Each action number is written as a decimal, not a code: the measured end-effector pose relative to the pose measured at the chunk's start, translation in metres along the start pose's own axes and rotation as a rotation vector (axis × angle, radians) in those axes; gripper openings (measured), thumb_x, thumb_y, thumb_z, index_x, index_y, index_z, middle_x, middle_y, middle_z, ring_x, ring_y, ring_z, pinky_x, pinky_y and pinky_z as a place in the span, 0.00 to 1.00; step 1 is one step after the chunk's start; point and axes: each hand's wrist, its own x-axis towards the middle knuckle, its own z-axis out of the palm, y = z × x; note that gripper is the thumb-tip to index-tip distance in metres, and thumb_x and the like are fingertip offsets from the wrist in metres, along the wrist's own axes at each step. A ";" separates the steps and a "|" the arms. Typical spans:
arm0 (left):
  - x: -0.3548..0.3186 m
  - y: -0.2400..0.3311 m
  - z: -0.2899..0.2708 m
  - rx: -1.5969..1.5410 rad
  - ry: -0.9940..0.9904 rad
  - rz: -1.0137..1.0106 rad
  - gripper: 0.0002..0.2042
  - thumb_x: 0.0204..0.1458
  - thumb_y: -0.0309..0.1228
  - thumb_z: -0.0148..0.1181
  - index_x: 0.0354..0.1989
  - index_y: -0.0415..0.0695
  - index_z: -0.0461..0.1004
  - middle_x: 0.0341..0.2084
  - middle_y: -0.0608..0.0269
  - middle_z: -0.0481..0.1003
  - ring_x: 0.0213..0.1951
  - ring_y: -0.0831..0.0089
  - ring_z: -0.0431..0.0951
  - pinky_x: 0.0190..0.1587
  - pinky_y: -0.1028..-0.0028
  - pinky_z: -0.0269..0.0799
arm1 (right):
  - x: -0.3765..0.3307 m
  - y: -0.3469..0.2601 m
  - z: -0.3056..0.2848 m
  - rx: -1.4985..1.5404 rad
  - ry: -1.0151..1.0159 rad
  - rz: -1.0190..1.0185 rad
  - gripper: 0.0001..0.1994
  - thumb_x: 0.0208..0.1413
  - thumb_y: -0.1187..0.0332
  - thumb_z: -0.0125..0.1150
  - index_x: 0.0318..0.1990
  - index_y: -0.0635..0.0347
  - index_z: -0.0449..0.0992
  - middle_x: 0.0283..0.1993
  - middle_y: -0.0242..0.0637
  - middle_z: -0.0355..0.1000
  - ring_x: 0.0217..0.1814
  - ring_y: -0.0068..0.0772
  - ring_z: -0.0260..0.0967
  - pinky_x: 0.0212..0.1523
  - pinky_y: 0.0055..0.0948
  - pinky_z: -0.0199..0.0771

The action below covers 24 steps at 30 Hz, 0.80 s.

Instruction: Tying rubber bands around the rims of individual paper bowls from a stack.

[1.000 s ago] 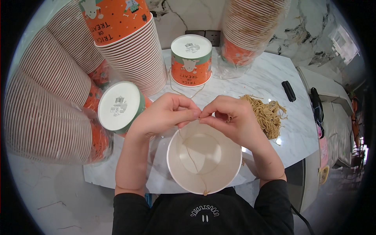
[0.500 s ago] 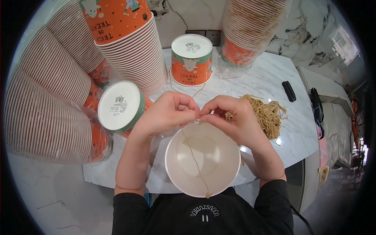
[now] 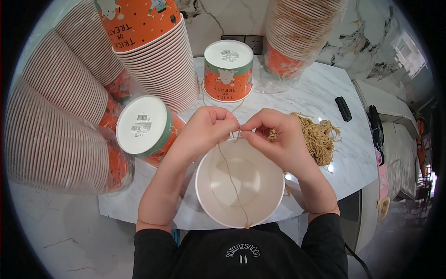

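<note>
A white-lined paper bucket (image 3: 218,204) stands mouth up at the table's near edge, against my shirt. A tan string (image 3: 231,179) crosses its mouth, from a knot at the near rim up to my hands. Above the far rim, my left hand (image 3: 204,128) pinches the string between thumb and forefinger. Fingertip to fingertip with it, my right hand (image 3: 274,135) pinches the string too; a short end hangs below the fingers. The far rim is partly hidden by my hands.
Behind stands an upturned orange bucket (image 3: 227,83); another bucket (image 3: 141,125) lies tilted at left. Tall bucket stacks (image 3: 158,65) crowd the left, and a bagged stack (image 3: 297,37) stands far right. Right of my hand are a string heap (image 3: 320,139) and a black object (image 3: 343,109).
Both hands have shifted slightly, with the fingertips still together. The held bucket has tipped a little, its near rim moving away from my shirt. A short string end now shows below the fingers.
</note>
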 end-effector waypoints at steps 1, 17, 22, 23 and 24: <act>0.001 -0.001 -0.001 -0.042 -0.014 -0.005 0.05 0.56 0.27 0.58 0.32 0.40 0.79 0.22 0.75 0.73 0.22 0.89 0.64 0.24 0.84 0.55 | -0.002 -0.002 0.000 -0.055 0.004 -0.081 0.07 0.55 0.74 0.70 0.40 0.62 0.80 0.32 0.34 0.76 0.28 0.23 0.71 0.31 0.23 0.72; -0.002 -0.001 -0.002 0.106 -0.002 0.067 0.03 0.53 0.25 0.63 0.32 0.38 0.77 0.19 0.79 0.72 0.23 0.92 0.67 0.26 0.84 0.60 | 0.003 -0.001 0.005 0.084 0.020 0.127 0.06 0.59 0.74 0.67 0.41 0.66 0.80 0.30 0.30 0.76 0.27 0.14 0.65 0.29 0.20 0.67; -0.003 0.001 0.000 0.113 0.011 0.058 0.02 0.52 0.23 0.62 0.33 0.39 0.76 0.20 0.81 0.70 0.24 0.94 0.66 0.27 0.86 0.58 | 0.006 0.001 0.005 0.215 0.035 0.227 0.06 0.60 0.74 0.67 0.41 0.66 0.79 0.30 0.25 0.76 0.26 0.10 0.64 0.27 0.17 0.65; -0.003 0.001 0.000 0.104 0.014 0.057 0.04 0.52 0.25 0.64 0.33 0.39 0.76 0.18 0.79 0.71 0.23 0.92 0.67 0.26 0.84 0.60 | 0.006 0.002 0.005 0.215 0.035 0.226 0.06 0.60 0.74 0.67 0.41 0.66 0.79 0.30 0.25 0.76 0.26 0.10 0.64 0.27 0.17 0.65; -0.003 0.001 -0.001 0.104 0.014 0.058 0.04 0.52 0.25 0.64 0.33 0.39 0.76 0.18 0.79 0.71 0.23 0.92 0.67 0.26 0.84 0.60 | 0.006 0.002 0.006 0.217 0.043 0.223 0.06 0.60 0.73 0.68 0.40 0.66 0.79 0.29 0.25 0.75 0.25 0.09 0.64 0.27 0.17 0.65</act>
